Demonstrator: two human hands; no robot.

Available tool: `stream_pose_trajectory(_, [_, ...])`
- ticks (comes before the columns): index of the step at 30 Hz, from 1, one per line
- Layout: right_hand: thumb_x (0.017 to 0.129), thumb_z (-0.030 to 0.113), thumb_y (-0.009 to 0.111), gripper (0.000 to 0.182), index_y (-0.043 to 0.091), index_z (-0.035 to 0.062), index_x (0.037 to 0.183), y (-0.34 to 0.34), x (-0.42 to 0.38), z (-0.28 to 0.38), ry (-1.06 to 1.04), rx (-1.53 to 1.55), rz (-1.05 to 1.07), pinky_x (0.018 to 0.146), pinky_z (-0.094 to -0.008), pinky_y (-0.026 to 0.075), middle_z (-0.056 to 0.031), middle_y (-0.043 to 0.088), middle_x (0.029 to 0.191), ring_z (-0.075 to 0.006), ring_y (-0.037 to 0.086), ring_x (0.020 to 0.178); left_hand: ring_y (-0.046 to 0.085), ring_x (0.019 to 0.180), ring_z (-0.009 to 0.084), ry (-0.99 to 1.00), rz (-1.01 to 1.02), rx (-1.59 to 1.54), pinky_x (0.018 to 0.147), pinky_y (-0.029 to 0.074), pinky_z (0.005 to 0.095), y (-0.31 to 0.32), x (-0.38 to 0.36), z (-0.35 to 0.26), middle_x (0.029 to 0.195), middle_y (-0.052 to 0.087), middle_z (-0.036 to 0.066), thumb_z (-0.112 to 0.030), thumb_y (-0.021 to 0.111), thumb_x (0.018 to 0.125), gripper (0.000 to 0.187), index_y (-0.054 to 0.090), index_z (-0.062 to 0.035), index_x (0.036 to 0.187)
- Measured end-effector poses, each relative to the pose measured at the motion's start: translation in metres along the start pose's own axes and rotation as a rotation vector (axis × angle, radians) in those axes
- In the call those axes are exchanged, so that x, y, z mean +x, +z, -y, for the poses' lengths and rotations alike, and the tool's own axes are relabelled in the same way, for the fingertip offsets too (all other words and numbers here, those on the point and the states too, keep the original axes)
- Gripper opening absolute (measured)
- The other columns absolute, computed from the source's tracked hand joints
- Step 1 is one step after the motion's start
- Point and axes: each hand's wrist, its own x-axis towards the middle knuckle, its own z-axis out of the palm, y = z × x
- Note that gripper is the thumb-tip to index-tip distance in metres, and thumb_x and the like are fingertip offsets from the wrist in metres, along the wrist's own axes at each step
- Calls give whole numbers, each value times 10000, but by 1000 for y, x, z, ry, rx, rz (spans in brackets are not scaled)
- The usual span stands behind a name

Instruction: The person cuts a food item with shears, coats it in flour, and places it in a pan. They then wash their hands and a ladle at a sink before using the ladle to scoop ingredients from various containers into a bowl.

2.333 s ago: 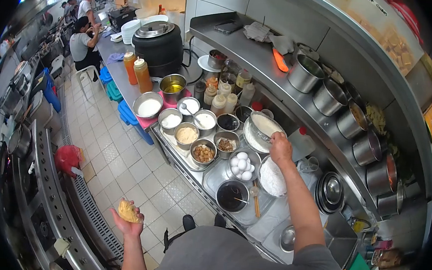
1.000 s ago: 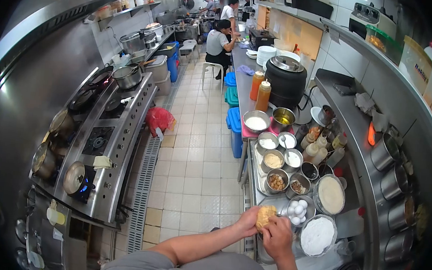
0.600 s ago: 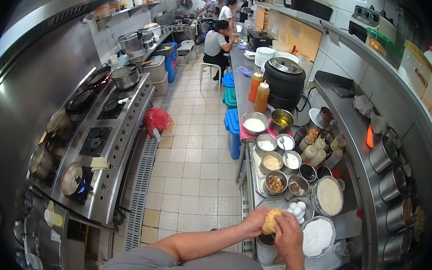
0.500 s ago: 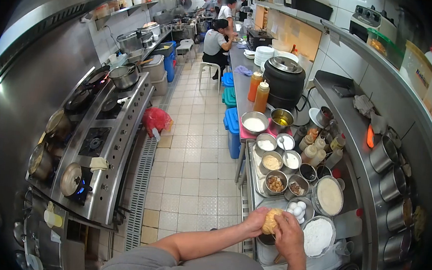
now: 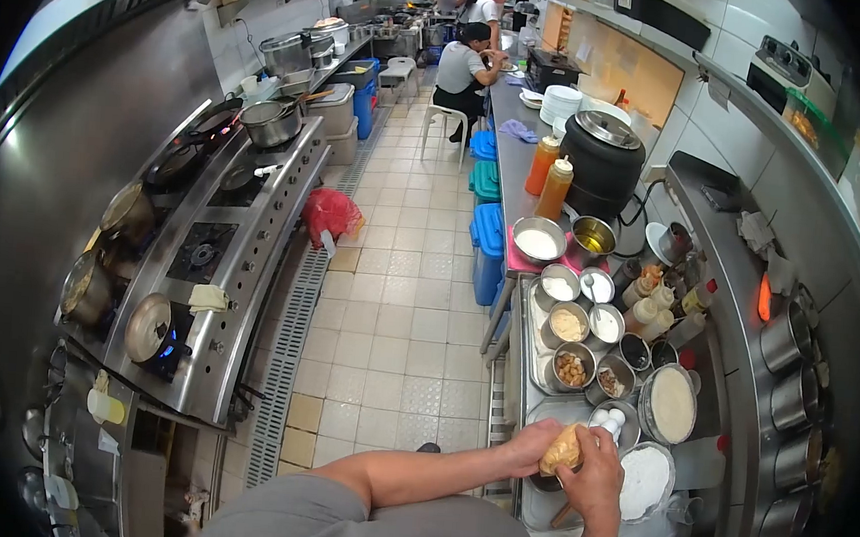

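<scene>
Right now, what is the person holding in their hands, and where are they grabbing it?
A yellowish lump of food, pressed between both hands: the left hand cups its left side, the right hand covers its right side.

yellow lump: mostly hidden by fingers | kind unclear

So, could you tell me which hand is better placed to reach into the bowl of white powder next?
The right hand, probably. It sits right beside the bowl of white powder, while the left hand cups the yellowish lump from the aisle side, farther away.
</scene>
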Motion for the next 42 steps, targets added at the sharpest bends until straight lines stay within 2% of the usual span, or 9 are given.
stream_pose_trajectory(4, [642, 143, 862, 635, 662, 100, 1243, 11, 6, -4, 15, 3, -12, 936, -464, 522, -135, 591, 1215, -368, 608, 1122, 692, 954, 189, -32, 29, 1, 832, 590, 335, -6, 0, 0, 1070, 662, 81, -177, 496, 1088, 165, 577, -36, 1118])
stream_pose_trajectory(7, [607, 118, 850, 523, 685, 77, 1101, 24, 11, -4, 44, 13, -97, 890, -476, 521, -139, 590, 1167, -379, 617, 1042, 684, 987, 200, -29, 36, -66, 867, 582, 356, -7, 3, -9, 1090, 657, 84, -176, 504, 1078, 159, 585, -44, 1114])
stream_pose_trajectory(13, [626, 89, 829, 477, 676, 50, 1076, 41, 18, -21, -20, 119, -161, 896, -461, 523, -164, 586, 1148, -391, 618, 1044, 673, 1038, 228, -69, 46, -210, 915, 573, 398, -12, 14, -19, 1115, 640, 119, -142, 488, 1063, 161, 549, -25, 1156])
stream_pose_trajectory(17, [674, 63, 775, 460, 661, 28, 1118, 39, 22, -25, -26, 197, -111, 952, -461, 516, -200, 585, 1231, -413, 613, 1113, 676, 1021, 232, 33, -53, -141, 900, 571, 389, -13, 17, -19, 1105, 644, 118, -160, 480, 1066, 188, 549, -18, 1167])
stream_pose_trajectory(22, [750, 50, 681, 624, 544, -17, 1355, 33, 22, -21, -23, 260, 6, 1095, -473, 448, -272, 525, 1412, -470, 541, 1281, 669, 1025, 214, 79, -62, -75, 897, 575, 366, -12, 23, -11, 1104, 632, 107, -164, 456, 1091, 175, 516, -31, 1188])
stream_pose_trajectory(25, [751, 77, 700, 681, 502, -43, 1391, 39, 20, -28, -47, 171, -43, 1113, -471, 434, -289, 513, 1425, -467, 527, 1302, 666, 1008, 196, 54, -63, -59, 880, 573, 353, -2, 25, -3, 1093, 630, 91, -189, 459, 1100, 178, 516, -49, 1194])
stream_pose_trajectory(35, [722, 134, 748, 712, 527, -33, 1378, 31, 14, -28, 33, 187, 48, 1093, -470, 452, -282, 519, 1427, -456, 535, 1296, 659, 1022, 181, -40, -55, -22, 907, 565, 353, 1, 34, 10, 1120, 637, 82, -201, 452, 1106, 188, 524, -60, 1207])
stream_pose_trajectory(37, [716, 89, 724, 612, 574, -35, 1296, 39, 13, -28, 17, 182, -72, 1086, -465, 451, -256, 560, 1353, -446, 553, 1251, 660, 1048, 189, -37, -65, -44, 929, 561, 357, 2, 37, 8, 1138, 640, 89, -191, 451, 1105, 192, 524, -55, 1219])
stream_pose_trajectory(42, [705, 58, 703, 544, 594, -36, 1230, 41, 14, -45, 69, 234, -178, 1055, -461, 457, -239, 568, 1288, -436, 564, 1198, 637, 1163, 207, -33, 62, -185, 997, 533, 378, 15, 31, -4, 1239, 636, 86, -214, 480, 1099, 254, 523, -55, 1293])
